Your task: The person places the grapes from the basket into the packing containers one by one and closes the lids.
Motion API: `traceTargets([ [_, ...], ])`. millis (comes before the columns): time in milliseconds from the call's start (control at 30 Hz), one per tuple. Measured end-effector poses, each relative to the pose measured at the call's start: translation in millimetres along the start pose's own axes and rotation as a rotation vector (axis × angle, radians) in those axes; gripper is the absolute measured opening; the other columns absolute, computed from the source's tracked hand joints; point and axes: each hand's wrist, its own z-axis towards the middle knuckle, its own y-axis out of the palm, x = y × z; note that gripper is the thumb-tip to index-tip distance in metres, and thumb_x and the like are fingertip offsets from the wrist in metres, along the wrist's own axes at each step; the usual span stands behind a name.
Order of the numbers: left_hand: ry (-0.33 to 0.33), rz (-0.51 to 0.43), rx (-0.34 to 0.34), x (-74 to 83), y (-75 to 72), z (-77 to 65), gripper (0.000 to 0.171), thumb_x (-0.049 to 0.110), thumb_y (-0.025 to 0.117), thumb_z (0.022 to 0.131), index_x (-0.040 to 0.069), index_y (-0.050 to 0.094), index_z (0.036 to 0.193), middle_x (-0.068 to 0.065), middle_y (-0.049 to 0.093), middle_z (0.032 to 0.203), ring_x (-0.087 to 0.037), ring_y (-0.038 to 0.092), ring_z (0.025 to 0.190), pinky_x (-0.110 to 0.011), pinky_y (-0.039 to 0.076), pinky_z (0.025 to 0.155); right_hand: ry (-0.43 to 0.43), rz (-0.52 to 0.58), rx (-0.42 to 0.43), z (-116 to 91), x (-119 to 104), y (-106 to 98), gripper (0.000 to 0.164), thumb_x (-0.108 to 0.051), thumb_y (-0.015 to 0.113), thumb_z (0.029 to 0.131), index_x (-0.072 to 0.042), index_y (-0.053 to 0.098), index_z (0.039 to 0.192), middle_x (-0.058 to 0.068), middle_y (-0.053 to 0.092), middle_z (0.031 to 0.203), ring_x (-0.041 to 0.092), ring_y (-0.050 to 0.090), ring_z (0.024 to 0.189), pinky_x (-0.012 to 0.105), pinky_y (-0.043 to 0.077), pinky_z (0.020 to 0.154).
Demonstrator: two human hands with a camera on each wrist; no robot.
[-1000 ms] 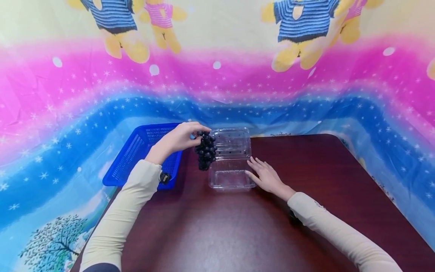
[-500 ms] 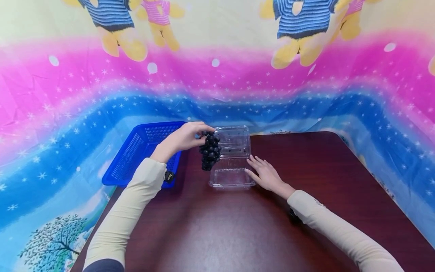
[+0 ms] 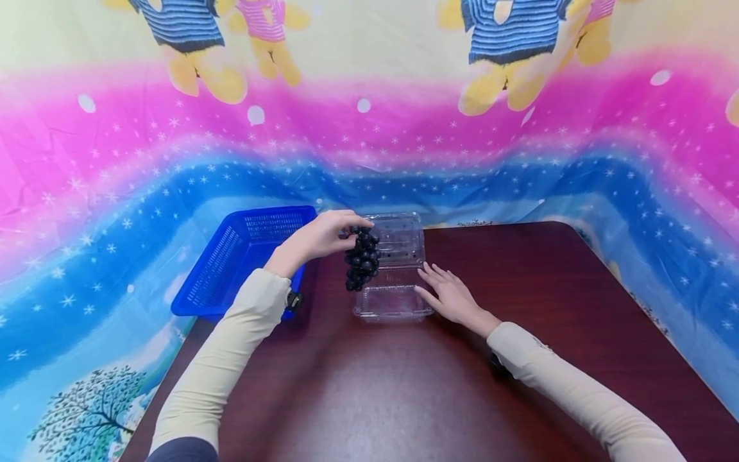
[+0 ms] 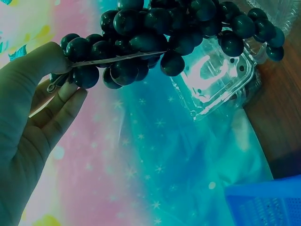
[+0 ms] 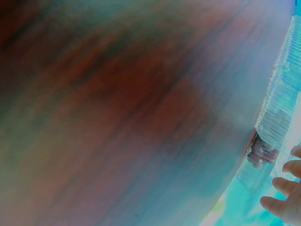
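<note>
A bunch of dark grapes hangs from my left hand, whose thumb and fingers pinch it by the stem at the top. In the left wrist view the thin brown stem runs out from between the fingers, with round grapes along it. Behind and below the bunch stands a clear plastic clamshell box, its lid raised at the back. My right hand lies with fingers extended at the box's right edge. Only the fingertips of that hand show in the right wrist view, beside the ribbed box wall.
A blue plastic basket with slotted sides stands left of the box, partly behind my left forearm. All of this is on a dark red-brown table. A printed cloth hangs behind the table's far edge.
My left hand has moved a little to the right, carrying the grapes from beside the box to overlap its left part in the head view. The right hand has stayed in place.
</note>
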Motion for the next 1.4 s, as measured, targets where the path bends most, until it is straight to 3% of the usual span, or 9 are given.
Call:
traceTargets([
  [600, -0.015, 0.011, 0.010, -3.2, 17.3, 6.0, 0.041, 0.000, 0.058, 0.083, 0.012, 0.061, 0.122, -0.002, 0.059, 0.090, -0.010, 0.044, 0.063, -0.024, 0.041, 0.061, 0.008, 0.012, -0.018, -0.5, -2.9, -2.3, 0.064, -0.056, 0.033, 0.095, -0.013, 0.037, 0.143, 0.008, 0.029, 0.150, 0.028, 0.022, 0.139, 0.051, 0.021, 0.110],
  [767, -0.016, 0.029, 0.006, -4.5, 23.3, 6.4, 0.040, 0.001, 0.060, 0.083, 0.012, 0.061, 0.121, -0.002, 0.061, 0.093, -0.010, 0.046, 0.064, -0.025, 0.043, 0.063, 0.015, 0.012, -0.024, -1.0, -4.0, -3.1, 0.065, -0.057, 0.032, 0.095, -0.014, 0.036, 0.143, 0.007, 0.028, 0.151, 0.026, 0.021, 0.140, 0.050, 0.020, 0.111],
  [1000, 0.016, 0.036, -0.026, -7.6, 32.9, 5.4, 0.039, 0.000, 0.060, 0.082, 0.008, 0.062, 0.120, -0.008, 0.064, 0.111, -0.013, 0.050, 0.069, -0.026, 0.045, 0.069, 0.015, 0.011, -0.011, -1.1, -4.1, -3.7, 0.064, -0.055, 0.033, 0.095, -0.014, 0.036, 0.143, 0.008, 0.029, 0.150, 0.026, 0.021, 0.140, 0.051, 0.021, 0.110],
  [1400, 0.025, 0.021, -0.046, -8.7, 53.8, 2.2, 0.038, 0.001, 0.059, 0.083, 0.009, 0.062, 0.119, -0.005, 0.065, 0.105, -0.013, 0.050, 0.071, -0.025, 0.044, 0.068, 0.025, 0.023, -0.025, -1.9, -4.1, -2.4, 0.060, -0.050, 0.039, 0.096, -0.014, 0.036, 0.143, 0.009, 0.028, 0.150, 0.029, 0.023, 0.139, 0.051, 0.020, 0.110],
])
